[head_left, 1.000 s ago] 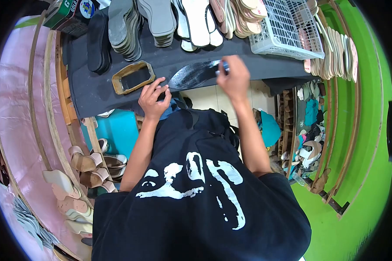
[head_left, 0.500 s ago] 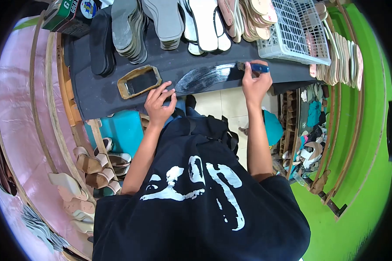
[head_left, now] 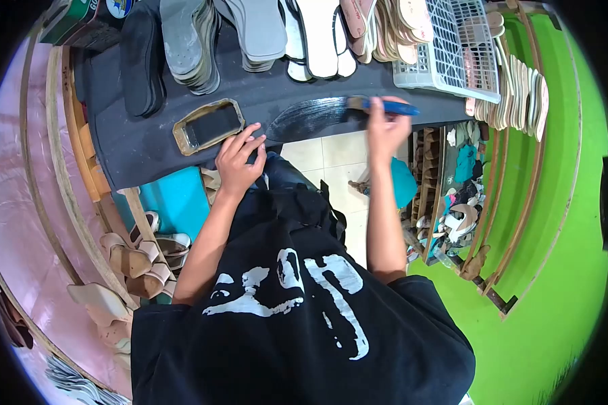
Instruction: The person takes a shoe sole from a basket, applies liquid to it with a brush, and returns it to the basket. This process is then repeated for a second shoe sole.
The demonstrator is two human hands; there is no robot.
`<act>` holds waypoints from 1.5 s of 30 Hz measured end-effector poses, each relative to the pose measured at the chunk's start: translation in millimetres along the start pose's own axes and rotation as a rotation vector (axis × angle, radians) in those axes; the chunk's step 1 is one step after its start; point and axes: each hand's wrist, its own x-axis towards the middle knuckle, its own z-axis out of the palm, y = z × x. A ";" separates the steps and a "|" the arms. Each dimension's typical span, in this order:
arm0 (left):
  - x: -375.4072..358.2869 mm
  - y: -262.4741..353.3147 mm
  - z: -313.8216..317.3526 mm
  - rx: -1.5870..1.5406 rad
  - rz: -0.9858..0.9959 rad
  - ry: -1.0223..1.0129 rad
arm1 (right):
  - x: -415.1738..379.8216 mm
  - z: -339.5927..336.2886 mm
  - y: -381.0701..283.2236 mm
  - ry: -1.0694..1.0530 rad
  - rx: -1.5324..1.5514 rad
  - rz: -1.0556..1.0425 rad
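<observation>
My right hand (head_left: 387,131) grips the blue handle of a brush (head_left: 392,106), its bristle end to the left over a shiny wet streak (head_left: 311,113) on the dark work surface. My left hand (head_left: 240,160) rests at the table's front edge, fingers spread and holding nothing. Its fingertips lie beside the left end of the wet patch, just right of an open cut container (head_left: 181,138) with brown, crusted rims. What is inside the container looks dark.
Along the back of the dark table (head_left: 125,145) stand stacks of black soles (head_left: 142,61), grey soles (head_left: 190,40), white soles (head_left: 317,40) and pinkish insoles (head_left: 402,27). A white plastic crate (head_left: 446,86) is at the right. Shoe racks flank me below the table.
The brush in my right hand has moved left over the wet streak and lies flatter. The whole view has shifted slightly, and my left hand stays near the container.
</observation>
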 end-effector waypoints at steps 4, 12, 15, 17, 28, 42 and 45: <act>0.2 -2.6 1.8 -0.031 0.006 0.002 | 12.3 -21.4 -11.4 -0.060 -0.347 -0.228; -3.3 -12.1 -19.0 -0.112 0.106 -0.153 | -99.3 44.0 -71.1 -0.599 -0.065 -0.445; -10.6 -21.3 -23.9 -0.136 0.208 -0.234 | -73.3 27.3 -50.0 -0.455 -0.001 -0.223; -8.3 -21.4 -26.1 -0.139 0.246 -0.255 | -40.8 0.5 -34.4 -0.174 -0.009 -0.035; -2.2 -17.5 -35.6 -0.113 0.290 -0.381 | -104.5 29.3 -75.2 -0.545 -0.226 -0.581; -1.0 -19.5 -42.7 -0.125 0.261 -0.476 | -55.9 -15.8 -32.9 -0.330 -0.462 -0.618; -0.9 -20.3 -43.0 -0.129 0.264 -0.475 | -109.5 21.5 -66.7 -0.532 -0.259 -0.571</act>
